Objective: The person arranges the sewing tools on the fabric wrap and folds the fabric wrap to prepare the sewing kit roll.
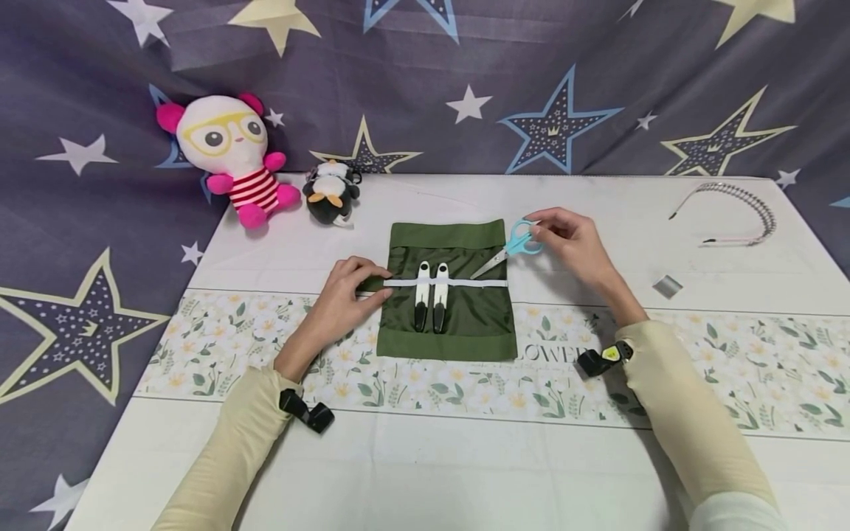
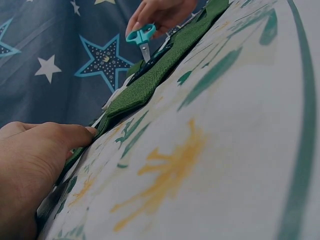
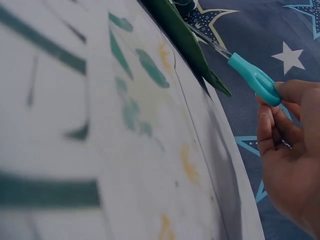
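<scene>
A green cloth (image 1: 468, 313) lies spread on the table, a white elastic band (image 1: 401, 283) crossing its middle. Two slim white tools with black ends, a left one (image 1: 422, 284) and a right one (image 1: 441, 284), sit under the band side by side. My left hand (image 1: 344, 297) rests at the cloth's left edge, thumb and forefinger apart on either side of the band's end. In my right hand (image 1: 571, 243) I pinch small scissors by their light-blue handles (image 1: 526, 237). Their blades (image 1: 489, 263) slant down left over the cloth, tip right at the band.
A pink and white plush toy (image 1: 229, 158) and a small penguin plush (image 1: 330, 192) stand at the back left. A headband (image 1: 764, 214) lies at the back right, with a small silvery square (image 1: 667, 286) nearer me. Behind the table hangs a star-printed curtain (image 1: 432, 140).
</scene>
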Demonstrator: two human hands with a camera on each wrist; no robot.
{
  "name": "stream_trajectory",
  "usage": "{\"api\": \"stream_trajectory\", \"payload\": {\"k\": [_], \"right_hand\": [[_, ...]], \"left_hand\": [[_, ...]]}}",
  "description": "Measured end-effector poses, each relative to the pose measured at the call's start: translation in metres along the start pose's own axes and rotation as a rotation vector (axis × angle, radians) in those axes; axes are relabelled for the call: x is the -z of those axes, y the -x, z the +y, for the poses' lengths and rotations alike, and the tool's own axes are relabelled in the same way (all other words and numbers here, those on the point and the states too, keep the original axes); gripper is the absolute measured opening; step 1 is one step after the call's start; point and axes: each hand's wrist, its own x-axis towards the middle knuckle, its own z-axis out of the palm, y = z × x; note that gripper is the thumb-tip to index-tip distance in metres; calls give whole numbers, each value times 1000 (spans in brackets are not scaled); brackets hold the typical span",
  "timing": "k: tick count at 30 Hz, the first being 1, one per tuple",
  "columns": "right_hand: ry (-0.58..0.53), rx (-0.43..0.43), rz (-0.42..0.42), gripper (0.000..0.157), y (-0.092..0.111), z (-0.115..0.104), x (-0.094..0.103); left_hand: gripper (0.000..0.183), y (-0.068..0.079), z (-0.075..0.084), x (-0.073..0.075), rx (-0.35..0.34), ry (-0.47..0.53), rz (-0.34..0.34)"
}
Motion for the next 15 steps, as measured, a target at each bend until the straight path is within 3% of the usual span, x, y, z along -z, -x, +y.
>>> {"api": "stream_trajectory", "payload": {"k": [15], "right_hand": [[17, -56, -26, 27, -8, 7, -10]], "left_hand": [[29, 0, 0, 1, 5, 18, -10]]}}
